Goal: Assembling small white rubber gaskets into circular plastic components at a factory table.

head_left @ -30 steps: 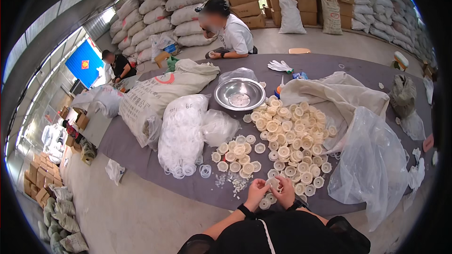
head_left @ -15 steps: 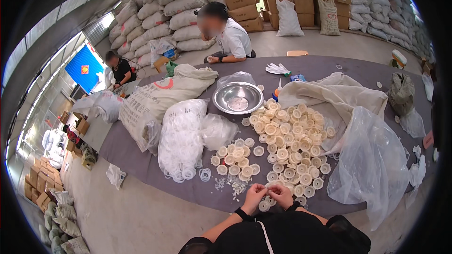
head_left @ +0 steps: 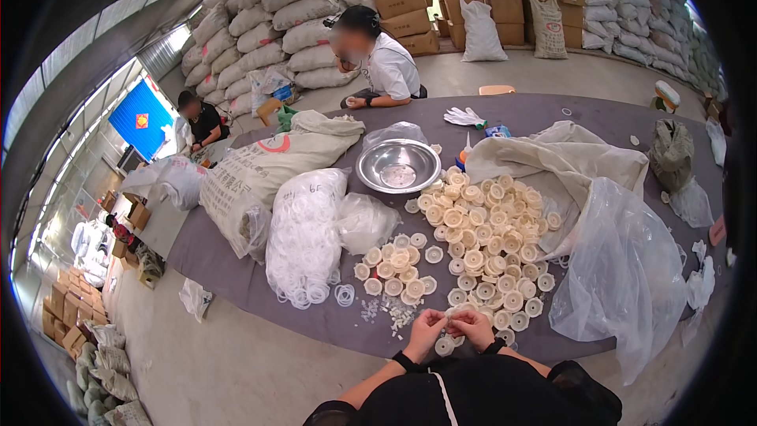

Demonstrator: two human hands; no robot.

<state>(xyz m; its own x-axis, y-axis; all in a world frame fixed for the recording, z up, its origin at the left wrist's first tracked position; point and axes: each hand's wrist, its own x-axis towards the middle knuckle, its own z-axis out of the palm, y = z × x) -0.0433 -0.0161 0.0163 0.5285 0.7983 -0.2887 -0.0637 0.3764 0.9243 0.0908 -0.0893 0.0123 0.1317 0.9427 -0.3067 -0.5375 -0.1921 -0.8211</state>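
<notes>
My left hand [head_left: 426, 333] and my right hand [head_left: 471, 326] meet at the table's near edge, fingertips pinched together. What sits between the fingers is too small and covered to make out. Just below them lie a few round cream plastic parts [head_left: 445, 345]. Beyond my right hand spreads a large heap of the same cream parts [head_left: 489, 252]. A smaller group of them [head_left: 400, 262] lies ahead of my left hand. Small white plastic bits [head_left: 400, 315] are scattered left of my left hand, with a few translucent rings [head_left: 344, 294] farther left.
A clear bag of white rings [head_left: 303, 237] and a printed woven sack [head_left: 260, 170] lie to the left. Behind the heap stands a metal bowl [head_left: 399, 165]. Clear plastic sheeting [head_left: 619, 268] and beige cloth [head_left: 568, 158] cover the right side. A co-worker [head_left: 386, 63] sits across the table.
My hands stay pinched together in nearly the same place, with only a slight shift of the fingers. The seated person at far left has moved slightly.
</notes>
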